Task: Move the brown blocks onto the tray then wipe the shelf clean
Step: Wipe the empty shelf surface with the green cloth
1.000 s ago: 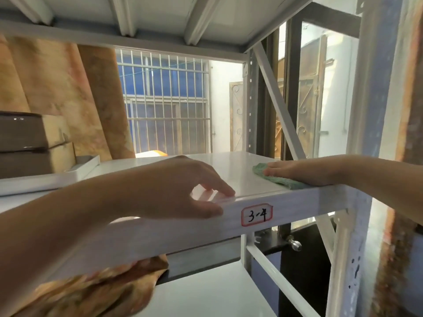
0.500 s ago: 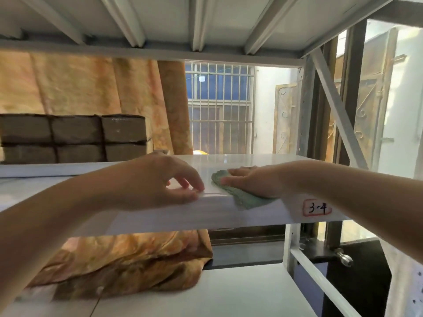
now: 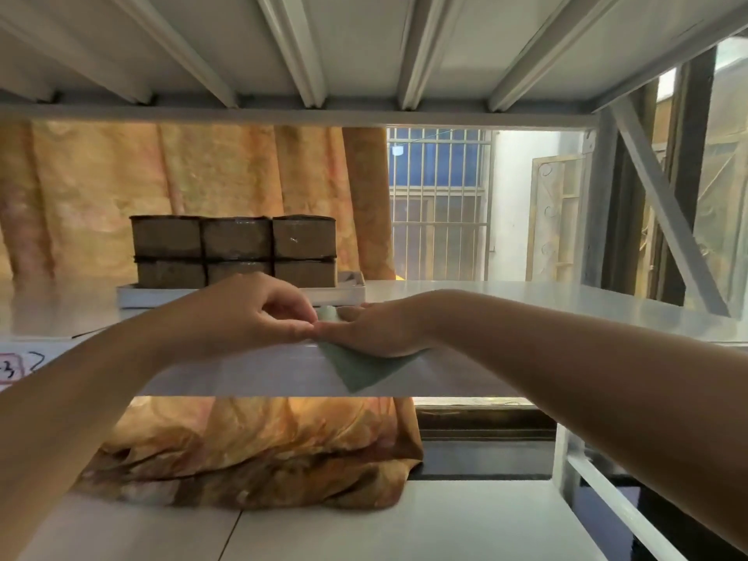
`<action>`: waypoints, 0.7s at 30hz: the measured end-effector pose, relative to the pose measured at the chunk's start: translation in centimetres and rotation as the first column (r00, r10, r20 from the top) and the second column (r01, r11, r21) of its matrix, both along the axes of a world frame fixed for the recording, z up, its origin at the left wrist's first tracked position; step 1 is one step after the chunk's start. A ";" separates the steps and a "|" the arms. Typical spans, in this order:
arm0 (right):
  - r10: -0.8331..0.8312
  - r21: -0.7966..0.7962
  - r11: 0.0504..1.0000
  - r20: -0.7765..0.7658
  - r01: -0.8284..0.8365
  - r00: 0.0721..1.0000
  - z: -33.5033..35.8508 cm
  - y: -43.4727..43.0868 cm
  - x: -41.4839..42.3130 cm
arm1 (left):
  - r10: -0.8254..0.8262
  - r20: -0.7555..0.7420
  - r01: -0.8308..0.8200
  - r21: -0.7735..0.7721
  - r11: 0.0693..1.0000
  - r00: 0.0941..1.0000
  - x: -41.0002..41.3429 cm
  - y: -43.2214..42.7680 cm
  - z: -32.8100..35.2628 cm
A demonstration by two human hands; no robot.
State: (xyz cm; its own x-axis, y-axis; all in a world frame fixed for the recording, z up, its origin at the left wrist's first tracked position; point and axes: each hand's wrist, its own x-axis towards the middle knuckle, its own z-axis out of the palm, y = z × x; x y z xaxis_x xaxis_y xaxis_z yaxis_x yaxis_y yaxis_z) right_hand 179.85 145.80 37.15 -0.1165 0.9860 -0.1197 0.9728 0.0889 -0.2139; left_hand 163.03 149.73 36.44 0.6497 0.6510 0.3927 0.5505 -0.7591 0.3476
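Now the right hand is pressing flat on the green cloth;
the left hand is curling just beside it, grip unclear; the red-bordered label on the shelf is showing unreadable scrawl.

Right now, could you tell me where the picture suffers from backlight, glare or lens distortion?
Head view: daylight through the window backlights the scene, so the blocks read dark with little surface detail; a pale sheen lies on the shelf top at right; the wide lens stretches both forearms toward the lower corners; the cloth looks clear.
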 end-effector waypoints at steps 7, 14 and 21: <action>0.112 0.097 0.989 0.040 -0.115 0.993 -0.3 1.3 -4.2 | 0.050 0.056 -0.047 -0.047 0.998 0.997 -4.0 0.9 -1.1; 0.159 0.144 0.977 0.011 -0.159 0.987 -0.7 2.9 -4.8 | 0.053 0.062 -0.051 -0.020 0.998 0.997 -5.0 0.9 -2.1; 0.180 0.120 0.980 -0.163 -0.161 0.970 -0.8 1.5 -0.2 | -0.021 0.013 0.018 0.198 0.980 1.000 -0.8 -0.3 -2.3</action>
